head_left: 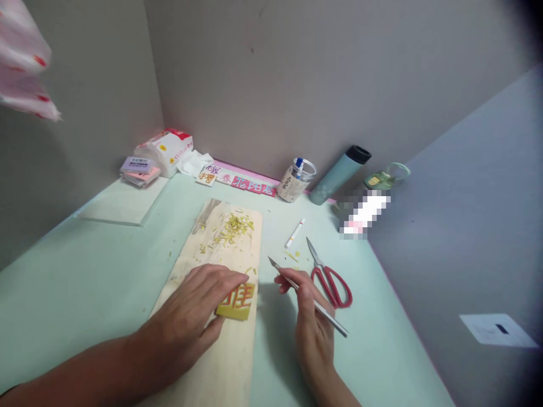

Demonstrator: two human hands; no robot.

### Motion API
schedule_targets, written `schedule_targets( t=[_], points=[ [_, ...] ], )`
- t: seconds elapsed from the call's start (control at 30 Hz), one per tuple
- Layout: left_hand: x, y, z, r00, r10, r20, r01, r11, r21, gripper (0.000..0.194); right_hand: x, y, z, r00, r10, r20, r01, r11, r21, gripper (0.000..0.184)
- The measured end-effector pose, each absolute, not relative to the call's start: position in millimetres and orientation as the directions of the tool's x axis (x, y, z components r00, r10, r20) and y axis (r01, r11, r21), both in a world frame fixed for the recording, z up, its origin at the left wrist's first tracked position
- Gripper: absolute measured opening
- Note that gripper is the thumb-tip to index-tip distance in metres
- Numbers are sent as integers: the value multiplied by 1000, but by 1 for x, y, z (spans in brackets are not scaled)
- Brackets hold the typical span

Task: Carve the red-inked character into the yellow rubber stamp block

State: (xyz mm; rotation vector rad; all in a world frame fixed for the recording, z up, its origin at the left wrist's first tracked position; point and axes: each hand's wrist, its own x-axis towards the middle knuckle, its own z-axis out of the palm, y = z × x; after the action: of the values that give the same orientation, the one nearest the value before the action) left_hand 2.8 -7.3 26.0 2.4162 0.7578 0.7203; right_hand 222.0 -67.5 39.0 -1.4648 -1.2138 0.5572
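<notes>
The yellow block (234, 312) lies flat on the wooden board (224, 373) under the left hand (190, 305), gripped between its index finger, along the far edge, and its thumb at the near left corner. The right hand (311, 316), just right of the board, pinches a craft knife (331, 319) like a pen, its blade up and to the left, clear of the block. The left hand's fingers cover the left part of the block, so only part of its orange-red character can be read; the board's near end and both forearms run out of view. Far off to the left hand's upper left, a pink-and-white sheet (25, 62) is cut off by the picture's edge, and beyond the right hand a pixelated patch hides most of the green bottle (375, 181). Beyond both hands, a clear cup (291, 185) with a printed label holds a blue-topped item (299, 165), its lower part hard to make out. Beyond the left hand, a tissue pack (167, 148) has a white tissue (195, 164) beside it.
</notes>
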Motion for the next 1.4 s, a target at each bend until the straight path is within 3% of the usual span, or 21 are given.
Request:
schedule_targets(
  t=[0.17, 0.27, 0.37, 0.5, 0.67, 0.77, 0.93, 1.03, 1.13, 1.3, 1.4],
  points=[
    [6, -9, 23, 702, 615, 359, 348, -736, 581, 79, 225, -65, 38, 411, 910, 57, 159, -10, -987, 20],
    [6, -9, 23, 673, 637, 376, 388, -737, 554, 72, 223, -66, 39, 362, 932, -18, 29, -31, -999, 20],
    [5, -8, 21, 637, 682, 361, 456, -710, 537, 63, 220, -70, 46, 285, 958, 26, 136, -14, -991, 16],
    [5, -7, 18, 643, 678, 356, 477, -718, 507, 69, 222, -80, 52, 170, 976, 137, 366, 67, -928, 14],
    [5, -8, 17, 683, 659, 316, 449, -719, 530, 74, 230, -88, 51, 33, 967, 254, 494, 205, -845, 15],
    [4, -8, 19, 697, 647, 309, 425, -720, 548, 75, 235, -90, 55, -98, 964, 248, 416, 266, -870, 30],
    [3, -5, 22, 655, 682, 325, 475, -706, 525, 67, 245, -91, 63, -139, 990, -14, 195, 14, -981, 31],
    [4, -2, 23, 656, 682, 324, 503, -714, 487, 66, 246, -89, 60, -83, 995, -58, 92, -50, -994, 34],
    [3, -1, 23, 658, 679, 325, 502, -718, 483, 64, 241, -90, 57, -52, 999, 15, 251, 27, -968, 16],
    [3, 0, 24, 655, 690, 308, 515, -706, 486, 65, 233, -100, 54, -212, 940, 269, 642, 341, -686, 49],
    [3, -1, 25, 651, 695, 307, 520, -702, 488, 65, 233, -102, 49, -335, 899, 281, 724, 437, -534, 42]
  ],
)
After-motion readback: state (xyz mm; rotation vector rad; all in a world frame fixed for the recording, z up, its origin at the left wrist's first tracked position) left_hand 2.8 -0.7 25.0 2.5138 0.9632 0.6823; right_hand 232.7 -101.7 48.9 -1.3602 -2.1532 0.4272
